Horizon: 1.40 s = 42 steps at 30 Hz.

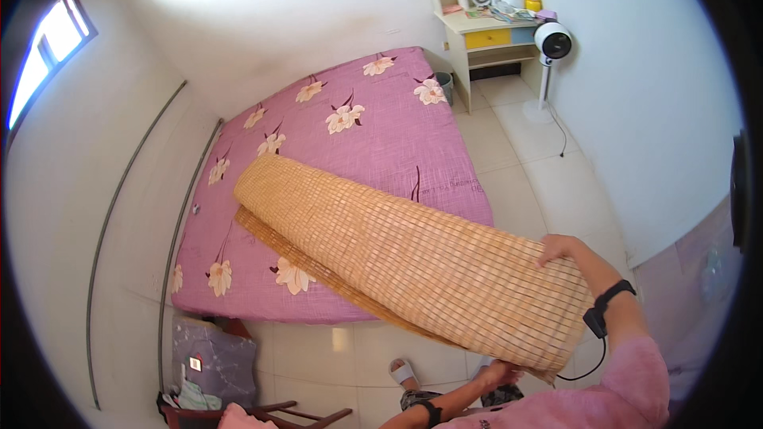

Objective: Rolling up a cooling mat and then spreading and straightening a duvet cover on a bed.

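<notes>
A bamboo sleeping mat (405,244), folded over on itself, lies slantwise across a bed and juts past its near edge toward me. My right hand (559,249) grips the mat's upper right edge, fingers curled over the top. Below, my left hand (499,373) holds the lower near edge by a corner. Under the mat's far part is the bed (393,125), covered with a purple sheet printed with pale flowers. The underside of the mat and parts of my fingers are hidden.
A desk with shelves (471,24) stands beyond the bed, beside a white standing fan (552,42) with a trailing cord. At lower left is a wooden chair (298,416) near a grey patterned bag (217,357). Metal rails (191,208) run along the left wall.
</notes>
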Motion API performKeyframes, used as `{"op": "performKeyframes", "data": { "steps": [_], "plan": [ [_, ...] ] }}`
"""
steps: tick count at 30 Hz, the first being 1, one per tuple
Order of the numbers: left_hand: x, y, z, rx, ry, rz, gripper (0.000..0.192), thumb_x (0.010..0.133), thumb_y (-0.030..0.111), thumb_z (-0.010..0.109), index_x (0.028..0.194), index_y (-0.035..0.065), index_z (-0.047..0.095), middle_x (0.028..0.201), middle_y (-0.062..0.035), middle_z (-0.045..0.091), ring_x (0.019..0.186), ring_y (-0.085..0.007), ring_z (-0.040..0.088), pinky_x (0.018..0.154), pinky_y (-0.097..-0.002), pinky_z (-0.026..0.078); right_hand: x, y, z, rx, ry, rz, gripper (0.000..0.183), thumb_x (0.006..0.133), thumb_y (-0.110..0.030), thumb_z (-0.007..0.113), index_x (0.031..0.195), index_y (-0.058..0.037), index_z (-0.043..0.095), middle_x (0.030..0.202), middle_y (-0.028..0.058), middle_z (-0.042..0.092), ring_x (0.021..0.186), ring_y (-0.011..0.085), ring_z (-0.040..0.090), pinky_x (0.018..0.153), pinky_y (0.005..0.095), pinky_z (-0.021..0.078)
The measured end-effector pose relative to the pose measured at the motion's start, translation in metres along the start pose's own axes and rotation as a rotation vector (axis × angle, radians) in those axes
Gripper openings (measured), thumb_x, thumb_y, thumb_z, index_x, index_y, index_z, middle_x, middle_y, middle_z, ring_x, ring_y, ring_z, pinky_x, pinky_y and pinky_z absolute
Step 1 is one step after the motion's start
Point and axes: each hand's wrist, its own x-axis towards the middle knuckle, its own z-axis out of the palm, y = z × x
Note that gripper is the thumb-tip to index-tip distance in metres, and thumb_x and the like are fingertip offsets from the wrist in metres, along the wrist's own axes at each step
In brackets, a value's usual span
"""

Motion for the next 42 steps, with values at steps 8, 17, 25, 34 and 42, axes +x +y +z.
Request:
{"op": "performKeyframes", "data": {
  "steps": [8,17,25,34,42],
  "plan": [
    [0.011,0.142,0.093,0.678,0.175,0.046,0.032,0.085,0.032,0.050,0.107,0.0085,0.054,0.090,-0.0024,0.059,0.077,-0.0103,0.055,0.061,-0.0236,0.046,0.017,0.158,0.015,0.008,0.108,0.167,0.059,0.050,-0.027,0.079,0.098,0.0022,0.059,0.096,0.0200,0.060,0.091,0.0297,0.058,0.080,0.0340,0.0458],
    [-0.129,0.239,-0.086,0.221,0.969,0.392,0.028,0.083,0.025,0.054,0.102,0.0052,0.053,0.085,-0.0017,0.060,0.075,-0.0114,0.056,0.059,-0.0259,0.047,0.074,0.122,-0.007,-0.084,0.374,0.163,0.073,0.058,-0.023,0.075,0.119,0.0004,0.042,0.106,0.0207,0.055,0.099,0.0314,0.054,0.086,0.0354,0.0432],
    [-0.217,0.343,-0.267,-0.115,1.297,0.693,0.023,0.079,0.023,0.058,0.094,0.0058,0.055,0.079,-0.0027,0.057,0.066,-0.0107,0.053,0.056,-0.0247,0.044,0.180,-0.069,-0.061,0.145,0.251,0.013,0.067,0.062,-0.022,0.074,0.119,-0.0031,0.045,0.105,0.0207,0.056,0.093,0.0299,0.057,0.079,0.0361,0.0464],
    [-0.292,0.443,-0.490,-0.070,1.691,0.861,0.052,0.071,0.019,0.069,0.107,-0.0095,0.046,0.093,-0.0146,0.057,0.080,-0.0211,0.055,0.070,-0.0302,0.047,0.395,-0.353,-0.065,-0.005,0.156,-0.331,0.066,0.066,-0.024,0.071,0.121,0.0000,0.043,0.113,0.0196,0.053,0.105,0.0279,0.052,0.088,0.0355,0.0415],
    [-0.322,0.508,-0.486,-0.504,1.373,0.818,0.056,0.076,0.028,0.068,0.109,-0.0094,0.043,0.101,-0.0159,0.055,0.087,-0.0250,0.056,0.074,-0.0336,0.049,0.506,-0.446,-0.063,0.130,0.156,-0.233,0.066,0.067,-0.028,0.070,0.121,-0.0004,0.044,0.114,0.0184,0.052,0.107,0.0281,0.050,0.089,0.0351,0.0401]
  ]
}}
